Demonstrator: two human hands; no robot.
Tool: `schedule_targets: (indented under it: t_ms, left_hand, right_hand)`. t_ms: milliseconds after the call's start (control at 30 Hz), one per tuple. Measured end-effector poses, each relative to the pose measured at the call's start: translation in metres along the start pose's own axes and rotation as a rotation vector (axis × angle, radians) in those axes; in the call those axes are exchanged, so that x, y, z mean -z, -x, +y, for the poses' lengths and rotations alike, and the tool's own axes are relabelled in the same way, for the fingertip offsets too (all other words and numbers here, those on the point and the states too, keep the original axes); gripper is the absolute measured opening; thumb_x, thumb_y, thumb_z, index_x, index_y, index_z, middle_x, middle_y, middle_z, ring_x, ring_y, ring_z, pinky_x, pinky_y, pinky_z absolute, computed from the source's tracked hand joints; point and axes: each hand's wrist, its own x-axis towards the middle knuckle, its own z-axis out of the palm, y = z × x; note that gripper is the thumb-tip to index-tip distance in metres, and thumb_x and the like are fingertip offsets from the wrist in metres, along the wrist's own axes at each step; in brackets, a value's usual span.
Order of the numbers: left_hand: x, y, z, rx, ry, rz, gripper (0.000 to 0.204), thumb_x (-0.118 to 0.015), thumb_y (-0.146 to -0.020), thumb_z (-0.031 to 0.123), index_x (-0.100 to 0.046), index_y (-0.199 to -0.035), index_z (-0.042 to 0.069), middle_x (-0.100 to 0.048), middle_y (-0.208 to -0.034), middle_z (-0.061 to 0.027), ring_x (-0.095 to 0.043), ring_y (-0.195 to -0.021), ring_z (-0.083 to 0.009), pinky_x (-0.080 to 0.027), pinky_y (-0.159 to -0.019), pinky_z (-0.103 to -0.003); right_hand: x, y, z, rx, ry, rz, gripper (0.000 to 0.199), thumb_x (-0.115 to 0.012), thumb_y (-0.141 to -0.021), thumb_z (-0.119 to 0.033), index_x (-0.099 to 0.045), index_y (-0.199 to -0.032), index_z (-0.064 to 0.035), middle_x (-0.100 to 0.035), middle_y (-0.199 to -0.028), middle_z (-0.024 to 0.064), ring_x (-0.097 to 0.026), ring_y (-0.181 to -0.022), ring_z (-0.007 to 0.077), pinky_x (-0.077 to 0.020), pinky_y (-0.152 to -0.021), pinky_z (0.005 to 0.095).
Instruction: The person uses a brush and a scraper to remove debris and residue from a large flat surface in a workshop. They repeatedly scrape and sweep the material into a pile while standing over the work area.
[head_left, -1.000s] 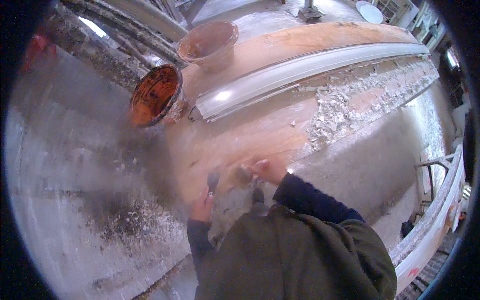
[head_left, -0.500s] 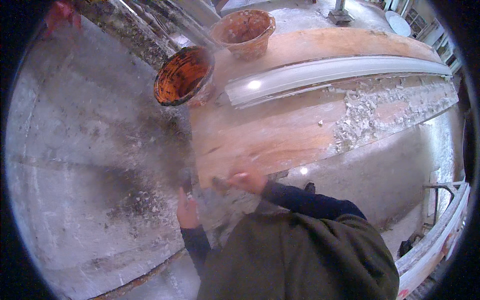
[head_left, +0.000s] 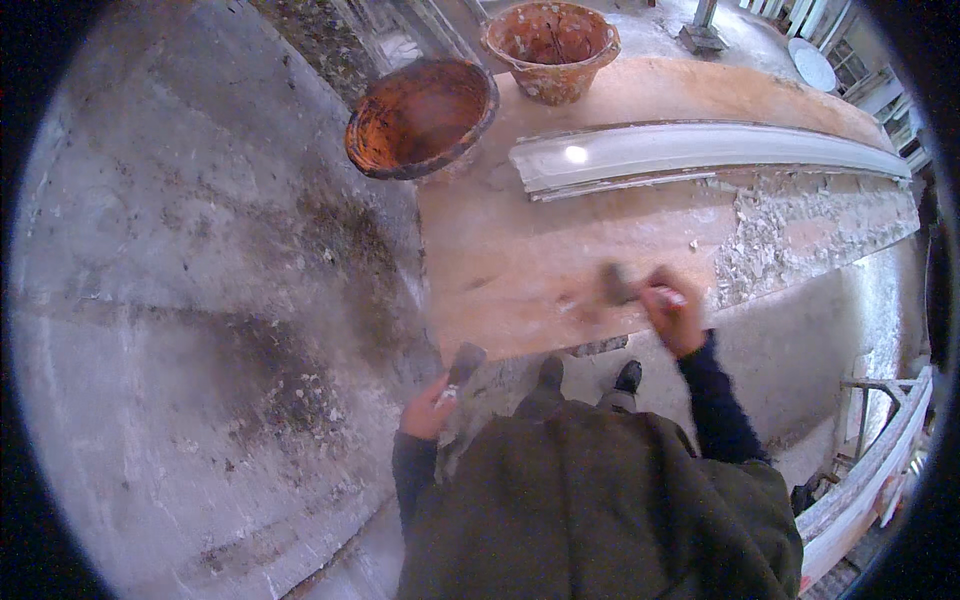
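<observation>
In my left hand (head_left: 424, 411) is a short tool with a flat, dark, rectangular head (head_left: 467, 362); its exact kind I cannot make out. My left hand is close to the lower left corner of a wooden board (head_left: 500, 290). Further right, my right hand (head_left: 674, 312) grips a small tool with a pale handle and a blurred, rounded grey-brown head (head_left: 619, 284), held over the board's near edge. On the board lies a long white plaster moulding (head_left: 700, 152). Crumbled white plaster bits (head_left: 780, 235) cover its right part.
Two orange buckets crusted with plaster, a tilted one (head_left: 420, 120) and an upright one (head_left: 550, 50), stand at the board's far left. A grey stained surface (head_left: 180, 250) spreads to my left. White mouldings on a rack (head_left: 870, 500) stand at the lower right. My shoes (head_left: 628, 376) show below the board.
My right hand has swung right and away from my left hand, carrying its tool over the board. My left hand keeps its tool. The whole view has shifted, so the buckets sit further right.
</observation>
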Motion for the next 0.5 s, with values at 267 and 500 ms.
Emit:
schedule_targets:
  t_ms: [267,500]
  left_hand:
    - [0.028,0.008,-0.009,0.081,-0.024,-0.241,0.047,-0.05,-0.082,0.014,-0.04,-0.129,0.014,-0.055,-0.112,-0.0067,-0.053,-0.091,-0.0116,-0.048,-0.062,-0.025]
    - [0.01,-0.019,0.046,-0.036,0.023,-0.285,0.047,-0.047,-0.085,0.019,-0.036,-0.131,0.019,-0.058,-0.109,-0.0071,-0.055,-0.091,-0.0151,-0.048,-0.067,-0.028]
  right_hand:
    - [-0.159,-0.035,-0.084,-0.043,-0.437,-0.608,0.021,-0.058,-0.081,-0.025,-0.061,-0.08,-0.0045,-0.06,-0.071,0.0028,-0.058,-0.063,0.0139,-0.0467,-0.056,0.0285]
    - [0.034,-0.037,0.059,-0.585,-0.265,0.083,0.016,-0.059,-0.078,-0.022,-0.055,-0.071,-0.0077,-0.055,-0.06,-0.0011,-0.053,-0.051,0.008,-0.0439,-0.044,0.0222]
